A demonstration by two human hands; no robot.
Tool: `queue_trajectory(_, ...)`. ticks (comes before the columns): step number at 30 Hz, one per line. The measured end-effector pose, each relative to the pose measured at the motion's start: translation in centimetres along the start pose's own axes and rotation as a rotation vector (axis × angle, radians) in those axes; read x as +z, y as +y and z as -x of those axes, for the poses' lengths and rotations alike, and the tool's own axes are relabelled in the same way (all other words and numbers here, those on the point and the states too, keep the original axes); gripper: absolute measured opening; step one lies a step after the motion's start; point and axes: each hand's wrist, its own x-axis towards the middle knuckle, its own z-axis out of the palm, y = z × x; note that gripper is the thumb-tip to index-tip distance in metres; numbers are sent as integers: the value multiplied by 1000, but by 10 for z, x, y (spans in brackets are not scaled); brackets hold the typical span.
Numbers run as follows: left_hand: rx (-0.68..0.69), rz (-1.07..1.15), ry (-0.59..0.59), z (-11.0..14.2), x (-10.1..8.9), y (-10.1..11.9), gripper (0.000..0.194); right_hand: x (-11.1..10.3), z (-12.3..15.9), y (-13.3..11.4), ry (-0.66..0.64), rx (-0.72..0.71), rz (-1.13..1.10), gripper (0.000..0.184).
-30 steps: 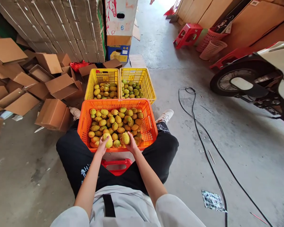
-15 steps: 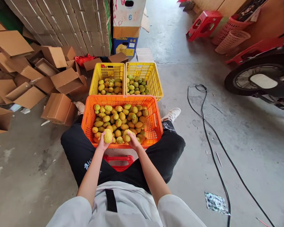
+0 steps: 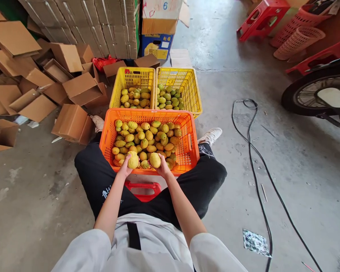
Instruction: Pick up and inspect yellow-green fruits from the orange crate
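My left hand (image 3: 126, 167) is closed around an oval yellow fruit (image 3: 133, 160). A second yellow fruit (image 3: 155, 160) sits in my right hand (image 3: 162, 166), its fingers wrapped round the side. Both hands are over the near edge of an orange plastic crate (image 3: 193, 149), a short gap apart. Inside the crate lie many oval fruits (image 3: 149, 135), from green to yellow and orange. Behind it stand two yellow crates: the left one (image 3: 113, 88) holds yellowish fruit, the right one (image 3: 197, 90) greener fruit. Which exact kind of fruit it is, I cannot tell.
A red plastic stool (image 3: 143, 196) shows between my legs. Open cardboard boxes (image 3: 70, 122) are heaped at left. A black cable (image 3: 255, 151) runs along the floor at right, near a motorbike wheel (image 3: 308, 92). Stacked cartons (image 3: 158, 45) stand behind the yellow crates.
My right hand has turned its fruit, so more of it faces up. Both hands still hold their fruits. The view has shifted slightly, with the far things higher in the picture.
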Motion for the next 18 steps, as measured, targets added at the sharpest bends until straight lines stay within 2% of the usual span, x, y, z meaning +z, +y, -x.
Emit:
queue_trajectory(5, 48, 66, 55, -5, -4, 1, 26, -3, -4, -1, 3, 9, 18, 36)
queue_trajectory(9, 55, 22, 76, -11, -8, 0, 30, -7, -4, -3, -32, -20, 16, 36)
queue_trajectory(13, 37, -71, 12, -18, -10, -7, 35, -6, 1, -4, -90, -50, 51, 34)
queue_trajectory(18, 35, -127, -117, -21, -11, -11, 42, 3, 9, -4, -110, -113, 132, 42)
